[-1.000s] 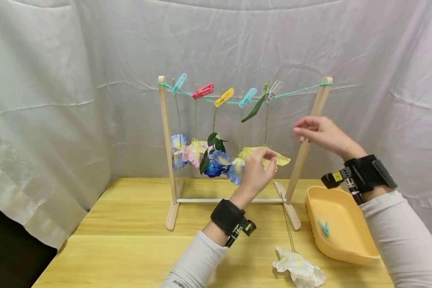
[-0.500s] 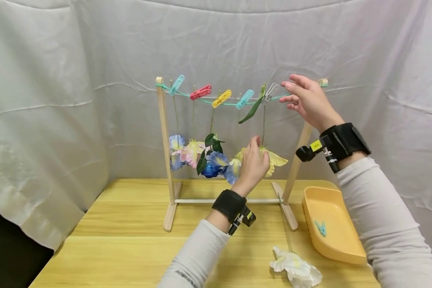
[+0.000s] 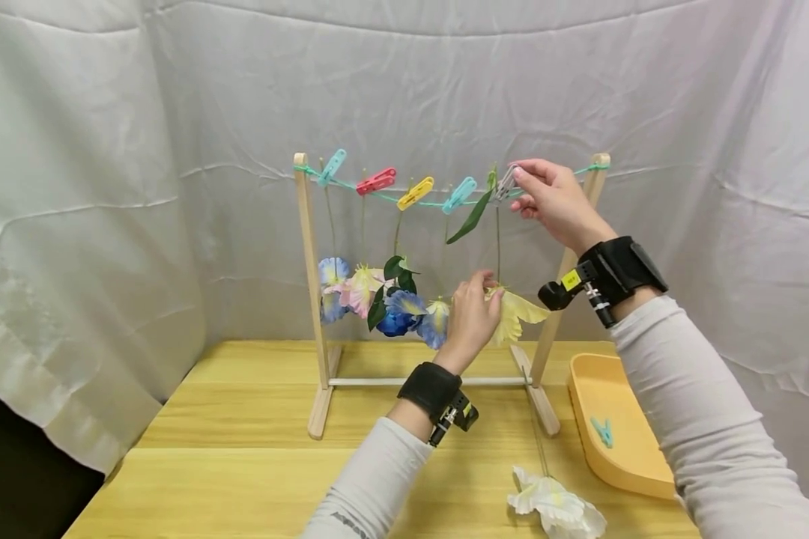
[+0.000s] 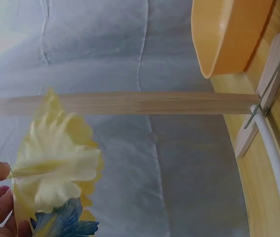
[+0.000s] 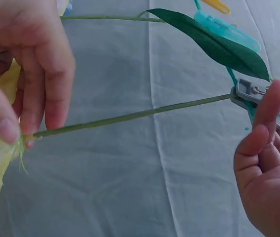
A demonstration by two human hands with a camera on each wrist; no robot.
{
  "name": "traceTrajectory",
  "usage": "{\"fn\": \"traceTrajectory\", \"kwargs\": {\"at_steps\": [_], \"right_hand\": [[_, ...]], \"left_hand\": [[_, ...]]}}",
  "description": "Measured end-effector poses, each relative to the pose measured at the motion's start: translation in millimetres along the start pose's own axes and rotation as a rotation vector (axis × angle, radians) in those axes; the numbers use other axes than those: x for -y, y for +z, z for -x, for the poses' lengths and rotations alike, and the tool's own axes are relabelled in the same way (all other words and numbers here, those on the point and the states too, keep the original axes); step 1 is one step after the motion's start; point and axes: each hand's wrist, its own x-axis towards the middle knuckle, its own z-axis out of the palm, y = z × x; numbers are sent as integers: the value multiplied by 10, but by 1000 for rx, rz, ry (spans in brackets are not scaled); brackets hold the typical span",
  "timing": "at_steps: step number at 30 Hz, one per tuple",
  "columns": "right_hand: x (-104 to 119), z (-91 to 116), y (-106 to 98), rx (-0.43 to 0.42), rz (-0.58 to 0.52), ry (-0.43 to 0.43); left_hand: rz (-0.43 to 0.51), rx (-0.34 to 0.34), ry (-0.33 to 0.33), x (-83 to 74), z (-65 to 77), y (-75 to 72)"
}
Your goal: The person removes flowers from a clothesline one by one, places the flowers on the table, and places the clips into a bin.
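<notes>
My right hand [image 3: 558, 203] holds a grey clothespin [image 3: 505, 184] at the right part of a green string, pinching its handle end. From that clothespin a yellow artificial flower [image 3: 517, 314] hangs head down; its green stem [image 5: 145, 114] runs straight between my two hands in the right wrist view. Lower down, my left hand [image 3: 470, 316] pinches this flower at the base of its head, where the stem meets the petals. A long green leaf [image 5: 214, 43] sticks out beside the grey clothespin. The yellow petals [image 4: 56, 163] fill the lower left of the left wrist view.
Blue, red and yellow clothespins [image 3: 415, 194] hold other hanging flowers [image 3: 364, 290] on the string, tied between wooden posts [image 3: 312, 277]. A white flower [image 3: 554, 503] lies on the table. An orange basin [image 3: 630, 457] at right contains a teal clothespin [image 3: 603, 432].
My right hand has moved left from beside the right post and taken hold of the grey clothespin. My left hand has shifted slightly and now pinches the yellow flower's base.
</notes>
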Motion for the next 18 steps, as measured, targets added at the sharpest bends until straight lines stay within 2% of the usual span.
{"fn": "traceTrajectory", "kwargs": {"at_steps": [4,11,14,18], "right_hand": [[-28,0,4,-38,-50,-34],[-54,29,-2,-57,-141,-52],[-70,43,8,-66,-132,-79],[-89,44,37,-84,-98,-162]], "left_hand": [[27,-32,26,41,-7,24],[48,-60,65,70,16,31],[55,-69,74,75,26,24],[43,-80,81,63,25,12]]}}
